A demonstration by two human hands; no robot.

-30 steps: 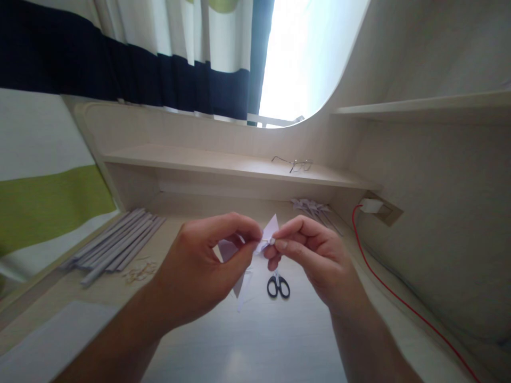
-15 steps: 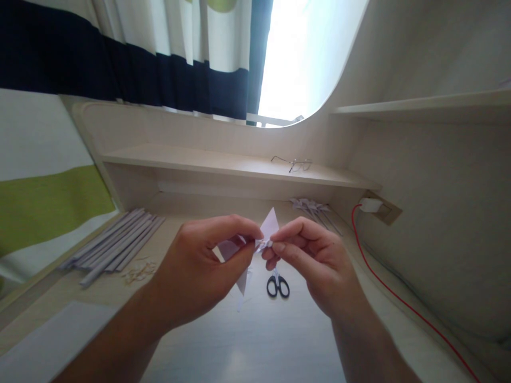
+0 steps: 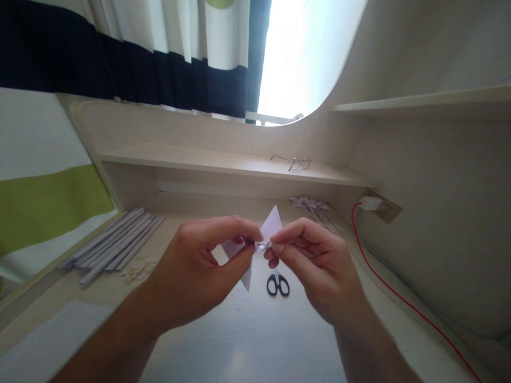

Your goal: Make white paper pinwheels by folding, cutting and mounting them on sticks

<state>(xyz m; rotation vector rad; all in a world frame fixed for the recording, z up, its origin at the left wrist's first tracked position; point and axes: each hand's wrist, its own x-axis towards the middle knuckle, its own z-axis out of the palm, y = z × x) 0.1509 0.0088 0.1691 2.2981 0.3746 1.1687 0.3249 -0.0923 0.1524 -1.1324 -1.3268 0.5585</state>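
Between my hands is a piece of white paper (image 3: 272, 222) with pointed corners, one standing up and another hanging down behind my left fingers. My left hand (image 3: 207, 268) pinches it near its middle with thumb and forefinger. From the other side, my right hand (image 3: 319, 263) pinches a small folded or twisted bit of the paper, the tips of both hands nearly meeting. My fingers hide much of the fold. Below them, scissors (image 3: 278, 285) with black handles lie on the desk (image 3: 239, 346), their blades pointing away.
Rolled paper sticks (image 3: 115, 242) lie in a pile at left, beside a scatter of small tan bits (image 3: 138, 270). White sheets (image 3: 51, 340) are at front left. Folded paper shapes on thin sticks (image 3: 313, 207) lie back right. Glasses (image 3: 300, 163) rest on the shelf; a red cable (image 3: 393, 287) runs down the right.
The paper has turned and shifted slightly to the right, its lower corner rising a little. Both hands keep their pinch and have barely moved.
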